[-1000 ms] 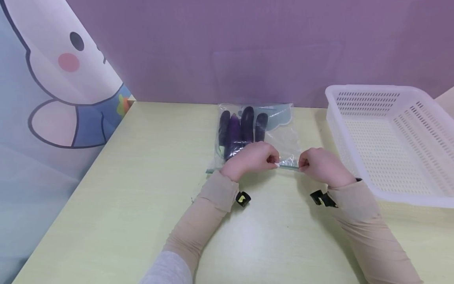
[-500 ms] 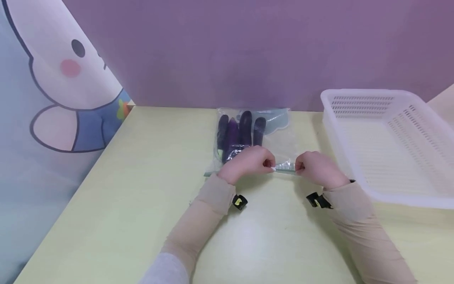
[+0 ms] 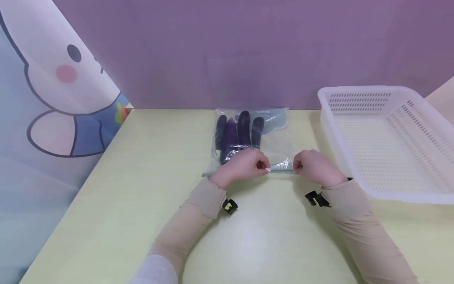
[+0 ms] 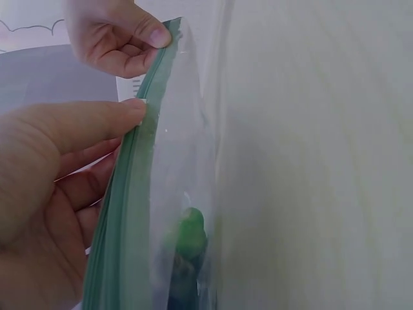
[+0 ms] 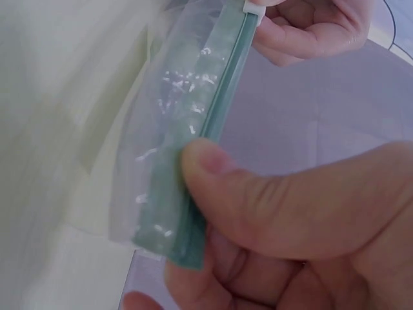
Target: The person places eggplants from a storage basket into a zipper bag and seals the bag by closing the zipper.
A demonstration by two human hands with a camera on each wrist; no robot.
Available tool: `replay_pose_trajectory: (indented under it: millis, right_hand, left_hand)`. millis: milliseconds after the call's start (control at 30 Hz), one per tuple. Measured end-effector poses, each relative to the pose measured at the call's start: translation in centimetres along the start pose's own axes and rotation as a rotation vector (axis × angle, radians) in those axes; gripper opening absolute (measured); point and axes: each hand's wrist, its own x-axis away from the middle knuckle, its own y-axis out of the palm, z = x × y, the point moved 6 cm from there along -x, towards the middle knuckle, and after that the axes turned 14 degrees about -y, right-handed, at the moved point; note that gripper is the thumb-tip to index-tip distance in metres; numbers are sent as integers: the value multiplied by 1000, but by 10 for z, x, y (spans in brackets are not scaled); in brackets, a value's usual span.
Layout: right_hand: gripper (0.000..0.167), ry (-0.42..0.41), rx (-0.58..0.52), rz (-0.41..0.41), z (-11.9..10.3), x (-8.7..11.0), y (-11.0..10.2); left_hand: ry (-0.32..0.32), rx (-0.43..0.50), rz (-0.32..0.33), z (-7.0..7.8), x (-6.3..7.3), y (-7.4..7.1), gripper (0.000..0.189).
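A clear zip bag (image 3: 278, 144) with a green zip strip (image 3: 281, 171) lies on the table, strip towards me. Several dark purple eggplants (image 3: 244, 126) lie inside it, side by side in the left part. My left hand (image 3: 242, 165) pinches the small white slider (image 5: 255, 9) on the strip, and its wrist covers the strip's left part. With thumb and fingers my right hand (image 3: 315, 167) pinches the strip's right end. In the left wrist view a green stem end (image 4: 191, 232) shows through the plastic.
A white plastic basket (image 3: 335, 146) with slotted sides stands to the right, close to my right forearm. Behind the pale table (image 3: 152, 157) rises a purple panel (image 3: 227, 55). A cartoon-printed cloth (image 3: 49, 134) hangs at the left.
My left hand has slid a little to the left along the strip with the slider, so the gap between my hands is slightly wider. The right hand keeps its hold on the end.
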Motion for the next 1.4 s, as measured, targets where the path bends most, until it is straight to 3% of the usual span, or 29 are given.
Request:
replay_pose_trajectory:
  millis: [500, 967, 1033, 1400]
  right_hand:
    - [16, 4, -5, -18, 1, 1, 3]
    - [13, -18, 3, 11, 2, 1, 2]
    - [14, -12, 20, 12, 10, -1, 7]
    - [15, 11, 6, -26, -2, 2, 1]
  left_hand:
    - [-36, 6, -2, -8, 8, -2, 7]
    - [-2, -28, 43, -12, 16, -4, 9]
    - [3, -31, 46, -13, 17, -4, 9]
    - [21, -11, 60, -17, 26, -9, 7]
